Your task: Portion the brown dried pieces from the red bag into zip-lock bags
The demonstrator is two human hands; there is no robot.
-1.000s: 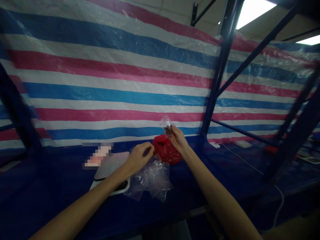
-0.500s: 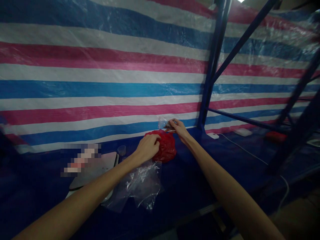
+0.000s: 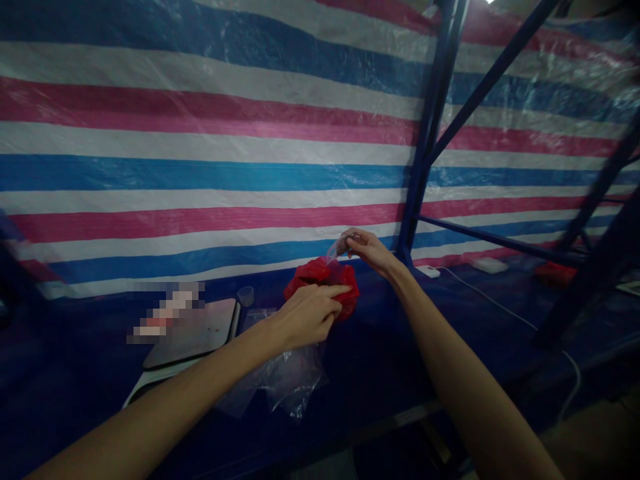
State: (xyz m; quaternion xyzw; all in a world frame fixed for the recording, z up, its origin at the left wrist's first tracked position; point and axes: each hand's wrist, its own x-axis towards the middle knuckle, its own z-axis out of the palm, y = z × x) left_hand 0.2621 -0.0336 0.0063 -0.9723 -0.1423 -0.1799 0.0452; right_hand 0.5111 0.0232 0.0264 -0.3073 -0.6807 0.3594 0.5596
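A red plastic bag [image 3: 314, 275] sits on the dark blue bench near the striped tarp wall. My left hand [image 3: 306, 313] is in front of it, fingers pinched on the bag's near edge with the forefinger pointing right. My right hand [image 3: 367, 250] is raised just above and right of the red bag, fingers pinched on a small clear plastic bag [image 3: 336, 250] with something dark inside. Crumpled clear plastic bags [image 3: 286, 380] lie on the bench under my left forearm.
A flat grey scale [image 3: 193, 333] lies at left with a small clear cup [image 3: 245, 295] beside it. A blue steel rack post [image 3: 425, 153] stands right of my hands. A white adapter [image 3: 429, 271] and cable lie beyond, with a red object [image 3: 550, 272] far right.
My left hand pulled back from the top of the red bag to its near edge. My right hand lifted the small clear bag slightly. The red bag's mouth now stands more open.
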